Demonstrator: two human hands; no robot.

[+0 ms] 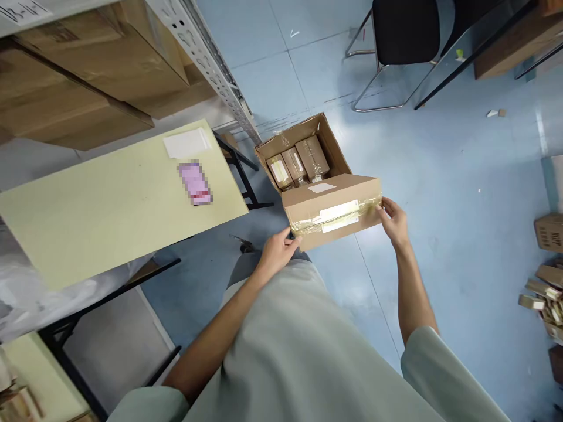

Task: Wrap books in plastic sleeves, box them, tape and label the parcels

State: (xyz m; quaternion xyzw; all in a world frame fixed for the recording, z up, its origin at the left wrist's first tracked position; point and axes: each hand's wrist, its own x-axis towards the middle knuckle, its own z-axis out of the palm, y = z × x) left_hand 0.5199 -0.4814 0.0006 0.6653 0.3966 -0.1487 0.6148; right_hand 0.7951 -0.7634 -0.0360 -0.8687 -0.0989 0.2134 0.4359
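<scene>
Between my two hands is a taped cardboard box (308,203) with white labels on its top and side. My left hand (280,251) grips its left end, fingers at the taped corner. At the opposite end, my right hand (393,221) has thumb and fingers closed on the edge. Just beyond it, an open carton (336,146) stands on the floor with several smaller brown boxes (311,157) inside. The held box overlaps the carton's near side in view; whether they touch I cannot tell.
Left of me is a pale yellow table (109,205) bearing a white paper (187,143) and a blurred pink item (194,183). A metal shelf post (211,64) rises behind the carton. A black chair (407,32) stands at the back; more boxes (549,231) lie far right.
</scene>
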